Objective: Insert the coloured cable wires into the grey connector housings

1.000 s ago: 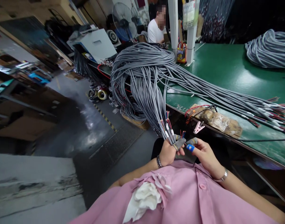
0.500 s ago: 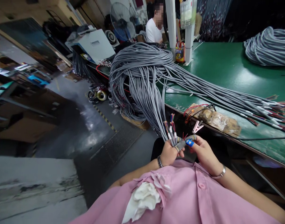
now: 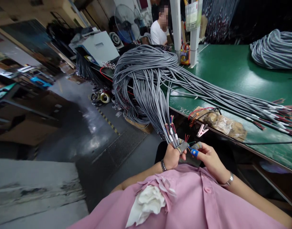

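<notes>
My left hand [image 3: 174, 155] is closed round several grey cables [image 3: 157, 105], whose ends stick up past the fingers with white tape bands and thin coloured wires [image 3: 171, 127]. Grey covers wrap some of its fingers. Close beside it, my right hand [image 3: 209, 156] pinches thin wires between a blue-covered thumb and a grey-covered finger. Loose red and green wire ends [image 3: 187, 138] fan out above the two fingertips. The exact wire in the pinch is too small to make out. A pink clip [image 3: 202, 130] hangs at the bench edge just above the right hand.
A big grey cable bundle drapes over the green bench [image 3: 227, 76]. A taped wooden block [image 3: 222, 122] lies near its edge, and a cable coil [image 3: 276, 49] sits at the back right. A person in white [image 3: 158, 32] is beyond the white post [image 3: 176, 25].
My hands have drawn slightly apart, with the wires stretching between them. The cable ends in my left hand have tilted left and sunk a little. More red and green wire ends now show.
</notes>
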`<state>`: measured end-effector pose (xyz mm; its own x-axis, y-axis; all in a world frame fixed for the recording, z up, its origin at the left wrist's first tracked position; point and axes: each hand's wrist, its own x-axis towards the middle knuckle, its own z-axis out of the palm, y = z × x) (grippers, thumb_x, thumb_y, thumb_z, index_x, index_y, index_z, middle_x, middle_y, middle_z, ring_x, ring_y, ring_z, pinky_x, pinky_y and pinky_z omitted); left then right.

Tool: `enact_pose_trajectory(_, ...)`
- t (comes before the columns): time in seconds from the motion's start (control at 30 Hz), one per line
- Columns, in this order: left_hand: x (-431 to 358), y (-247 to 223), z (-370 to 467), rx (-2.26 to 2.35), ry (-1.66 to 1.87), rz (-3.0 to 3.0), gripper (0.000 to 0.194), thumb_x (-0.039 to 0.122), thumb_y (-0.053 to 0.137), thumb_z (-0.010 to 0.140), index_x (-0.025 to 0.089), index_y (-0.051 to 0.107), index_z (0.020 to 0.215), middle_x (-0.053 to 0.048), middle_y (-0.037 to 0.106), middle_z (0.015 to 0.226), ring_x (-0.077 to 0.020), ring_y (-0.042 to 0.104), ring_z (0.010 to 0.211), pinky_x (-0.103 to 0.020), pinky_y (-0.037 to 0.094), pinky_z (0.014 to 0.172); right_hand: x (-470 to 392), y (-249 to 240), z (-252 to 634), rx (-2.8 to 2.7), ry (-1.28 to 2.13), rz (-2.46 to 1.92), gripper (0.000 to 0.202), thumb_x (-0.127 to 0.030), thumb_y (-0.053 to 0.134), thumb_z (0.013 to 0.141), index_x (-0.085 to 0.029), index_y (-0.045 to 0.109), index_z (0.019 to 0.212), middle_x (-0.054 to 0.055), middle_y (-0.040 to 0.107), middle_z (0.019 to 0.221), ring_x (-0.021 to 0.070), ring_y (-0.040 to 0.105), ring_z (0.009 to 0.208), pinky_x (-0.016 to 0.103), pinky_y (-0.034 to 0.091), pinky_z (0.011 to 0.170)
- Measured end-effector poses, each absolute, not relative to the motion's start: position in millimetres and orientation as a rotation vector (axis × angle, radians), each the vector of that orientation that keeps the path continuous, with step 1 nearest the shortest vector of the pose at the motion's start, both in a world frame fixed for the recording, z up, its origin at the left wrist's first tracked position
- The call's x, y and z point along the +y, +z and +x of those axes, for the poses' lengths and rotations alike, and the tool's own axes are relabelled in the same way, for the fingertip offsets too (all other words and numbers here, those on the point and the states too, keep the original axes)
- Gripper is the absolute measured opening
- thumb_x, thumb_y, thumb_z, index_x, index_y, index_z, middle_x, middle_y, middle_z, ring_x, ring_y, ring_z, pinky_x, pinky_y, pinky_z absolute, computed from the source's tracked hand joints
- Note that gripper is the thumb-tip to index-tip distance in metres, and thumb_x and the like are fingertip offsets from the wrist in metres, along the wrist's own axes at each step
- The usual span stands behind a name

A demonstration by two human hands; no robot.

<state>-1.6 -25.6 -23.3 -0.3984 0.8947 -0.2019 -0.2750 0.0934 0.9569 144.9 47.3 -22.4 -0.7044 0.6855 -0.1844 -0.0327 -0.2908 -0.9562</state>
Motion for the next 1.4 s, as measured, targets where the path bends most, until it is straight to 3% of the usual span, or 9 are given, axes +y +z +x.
enact_pose_trajectory(0.27,-25,-22,-2,1.347,1.394,0.714,0.037,0.044,0.067,0.074,0.014,0.054,0.057,0.002,0.051,0.048,-0.0065,0.043,0.033,-0.02,0.031,0.035,61,-17,154,-1.303,2.182,-0.832,0.034,-0.038,0.07,0.076,-0.018,0.064,0.102,0.004,0.063,0.087,0.0138,0.054,0.072,0.026,0.044,0.064)
enact_pose_trajectory(0.53,-26,-23,0,1.362,1.267,0.764,0.037,0.047,0.068,0.073,0.014,0.055,0.06,0.002,0.053,0.047,-0.0076,0.046,0.035,-0.02,0.035,0.038,55,-15,139,-1.343,2.072,-0.861,0.025,-0.038,0.074,0.072,-0.018,0.064,0.081,0.002,0.065,0.074,0.0148,0.056,0.066,0.029,0.044,0.064)
enact_pose_trajectory(0.87,-23,-24,2,1.373,1.321,0.732,0.037,0.047,0.067,0.073,0.015,0.054,0.06,0.003,0.052,0.046,-0.0073,0.045,0.034,-0.02,0.032,0.037,48,-24,134,-1.065,2.116,-0.965,0.026,-0.038,0.077,0.069,-0.019,0.06,0.074,-0.001,0.059,0.068,0.0116,0.048,0.058,0.025,0.036,0.053)
enact_pose_trajectory(1.1,-21,-18,-5,1.35,1.342,0.62,0.032,0.041,0.069,0.07,0.015,0.052,0.06,0.004,0.052,0.049,-0.0055,0.042,0.033,-0.019,0.028,0.035,69,-33,148,-0.799,2.069,-0.912,0.02,-0.031,0.073,0.073,-0.02,0.056,0.071,-0.006,0.044,0.059,0.0084,0.037,0.051,0.023,0.036,0.05)
enact_pose_trajectory(1.2,-19,-13,-7,1.305,1.325,0.626,0.031,0.039,0.068,0.071,0.015,0.052,0.059,0.004,0.051,0.048,-0.0053,0.041,0.032,-0.019,0.027,0.034,84,-44,154,-0.772,2.069,-0.92,0.019,-0.038,0.069,0.077,-0.021,0.06,0.077,-0.004,0.051,0.067,0.0091,0.041,0.053,0.023,0.04,0.053)
enact_pose_trajectory(1.4,-4,0,-5,1.222,1.218,0.658,0.032,0.038,0.068,0.069,0.015,0.051,0.057,0.004,0.05,0.048,-0.0044,0.039,0.03,-0.019,0.025,0.032,106,-40,143,-0.949,2.216,-0.85,0.046,-0.064,0.053,0.08,-0.021,0.065,0.09,0.004,0.063,0.085,0.0128,0.05,0.059,0.026,0.043,0.054)
